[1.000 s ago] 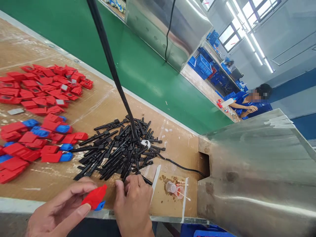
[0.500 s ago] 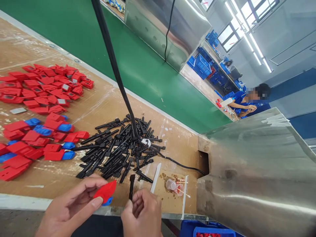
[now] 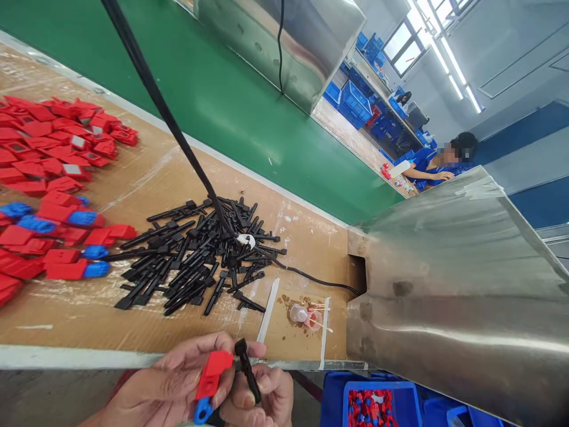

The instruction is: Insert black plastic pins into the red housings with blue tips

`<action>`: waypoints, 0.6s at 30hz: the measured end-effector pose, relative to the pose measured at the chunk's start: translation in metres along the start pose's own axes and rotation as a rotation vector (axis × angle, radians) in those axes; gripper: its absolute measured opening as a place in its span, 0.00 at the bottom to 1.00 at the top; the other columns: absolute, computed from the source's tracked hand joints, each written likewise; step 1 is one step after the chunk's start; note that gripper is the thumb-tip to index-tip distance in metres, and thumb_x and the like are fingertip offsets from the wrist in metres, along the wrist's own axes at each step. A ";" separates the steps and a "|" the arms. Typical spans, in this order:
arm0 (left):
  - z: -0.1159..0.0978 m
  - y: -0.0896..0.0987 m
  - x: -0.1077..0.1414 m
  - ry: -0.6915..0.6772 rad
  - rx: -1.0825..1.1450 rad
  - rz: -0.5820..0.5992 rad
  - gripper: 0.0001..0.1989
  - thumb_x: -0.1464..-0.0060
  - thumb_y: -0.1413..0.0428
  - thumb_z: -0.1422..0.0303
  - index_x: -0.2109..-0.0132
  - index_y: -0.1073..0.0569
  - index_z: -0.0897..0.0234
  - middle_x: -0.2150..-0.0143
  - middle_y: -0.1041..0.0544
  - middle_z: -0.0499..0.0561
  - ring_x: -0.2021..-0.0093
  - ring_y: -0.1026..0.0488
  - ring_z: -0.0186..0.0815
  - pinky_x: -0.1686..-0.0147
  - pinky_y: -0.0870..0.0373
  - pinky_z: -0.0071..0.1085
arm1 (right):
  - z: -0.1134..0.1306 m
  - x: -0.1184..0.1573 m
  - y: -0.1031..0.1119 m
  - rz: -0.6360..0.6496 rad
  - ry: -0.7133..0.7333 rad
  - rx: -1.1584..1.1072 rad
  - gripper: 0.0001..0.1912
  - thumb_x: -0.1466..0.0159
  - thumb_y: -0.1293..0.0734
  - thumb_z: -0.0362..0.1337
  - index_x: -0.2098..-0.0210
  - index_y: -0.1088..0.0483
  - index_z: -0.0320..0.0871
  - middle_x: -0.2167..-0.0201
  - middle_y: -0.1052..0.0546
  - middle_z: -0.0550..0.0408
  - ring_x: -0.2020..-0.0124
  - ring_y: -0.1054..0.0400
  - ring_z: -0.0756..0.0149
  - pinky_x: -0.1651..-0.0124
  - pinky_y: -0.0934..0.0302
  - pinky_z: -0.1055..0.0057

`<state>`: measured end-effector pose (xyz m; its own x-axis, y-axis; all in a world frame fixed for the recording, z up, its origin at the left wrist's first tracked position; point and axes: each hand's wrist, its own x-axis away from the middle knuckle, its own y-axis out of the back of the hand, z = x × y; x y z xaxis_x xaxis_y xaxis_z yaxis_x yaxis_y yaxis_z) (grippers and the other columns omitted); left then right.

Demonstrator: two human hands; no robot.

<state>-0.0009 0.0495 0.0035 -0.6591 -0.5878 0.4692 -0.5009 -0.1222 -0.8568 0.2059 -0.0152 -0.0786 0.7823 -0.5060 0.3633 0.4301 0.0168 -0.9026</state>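
Note:
Between the fingers of my left hand [image 3: 166,379] is a red plastic piece [image 3: 212,373] with a blue plastic part [image 3: 203,409] at its lower end. My right hand [image 3: 262,394] pinches a black plastic stick piece [image 3: 247,369] with a wider, squarish top. Both hands are close together at the table's front edge, and the black piece stands just right of the red one, apart from it at the top. Beyond my hands lies a pile of similar black stick pieces [image 3: 186,261]. Some fingertips of my right hand are hidden behind the pieces.
Red pieces [image 3: 40,142] are heaped at the left, with red-and-blue pieces [image 3: 66,270] nearer. A small cup [image 3: 298,312] and swabs stand at centre right. A metal housing [image 3: 444,284] fills the right. A blue bin [image 3: 382,388] sits below the edge. A person [image 3: 427,169] works farther off.
My hands have come together and lower, the left moving right. The red piece has turned so its blue part points down, and the black piece now tilts. The whole view has shifted slightly.

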 end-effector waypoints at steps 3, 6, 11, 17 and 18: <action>0.002 -0.002 -0.002 -0.014 0.063 0.045 0.24 0.67 0.14 0.55 0.62 0.09 0.58 0.66 0.17 0.52 0.68 0.24 0.38 0.63 0.23 0.29 | -0.007 0.000 -0.001 -0.041 -0.009 -0.003 0.22 0.45 0.29 0.60 0.76 0.35 0.49 0.89 0.42 0.68 0.91 0.59 0.79 0.87 0.73 0.82; 0.007 -0.003 0.002 -0.032 0.019 -0.005 0.24 0.67 0.14 0.54 0.64 0.10 0.59 0.62 0.17 0.54 0.68 0.24 0.37 0.64 0.23 0.29 | -0.010 0.002 -0.008 -0.077 0.043 0.054 0.25 0.47 0.26 0.61 0.76 0.35 0.49 0.87 0.39 0.66 0.90 0.55 0.78 0.88 0.70 0.82; 0.015 -0.001 0.006 -0.021 -0.209 0.043 0.26 0.62 0.18 0.47 0.63 0.11 0.61 0.65 0.20 0.56 0.69 0.29 0.36 0.71 0.31 0.25 | -0.020 -0.003 -0.019 -0.315 0.305 0.179 0.32 0.50 0.20 0.65 0.76 0.32 0.46 0.86 0.34 0.63 0.89 0.49 0.76 0.87 0.56 0.80; 0.025 0.018 0.000 0.039 -0.275 0.141 0.28 0.60 0.20 0.44 0.61 0.13 0.61 0.69 0.19 0.55 0.68 0.23 0.45 0.68 0.24 0.34 | -0.016 0.003 -0.037 -0.421 0.334 0.354 0.38 0.51 0.19 0.73 0.78 0.26 0.43 0.87 0.33 0.60 0.89 0.45 0.74 0.87 0.53 0.77; 0.027 0.020 0.000 0.024 -0.283 0.153 0.27 0.58 0.21 0.45 0.61 0.13 0.61 0.68 0.19 0.56 0.67 0.21 0.48 0.66 0.22 0.38 | -0.013 0.005 -0.041 -0.439 0.339 0.401 0.38 0.51 0.19 0.74 0.78 0.26 0.43 0.87 0.33 0.60 0.88 0.44 0.74 0.86 0.52 0.77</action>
<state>0.0043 0.0260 -0.0192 -0.7499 -0.5630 0.3475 -0.5293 0.1954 -0.8256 0.1864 -0.0294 -0.0432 0.3410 -0.7798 0.5251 0.8602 0.0334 -0.5089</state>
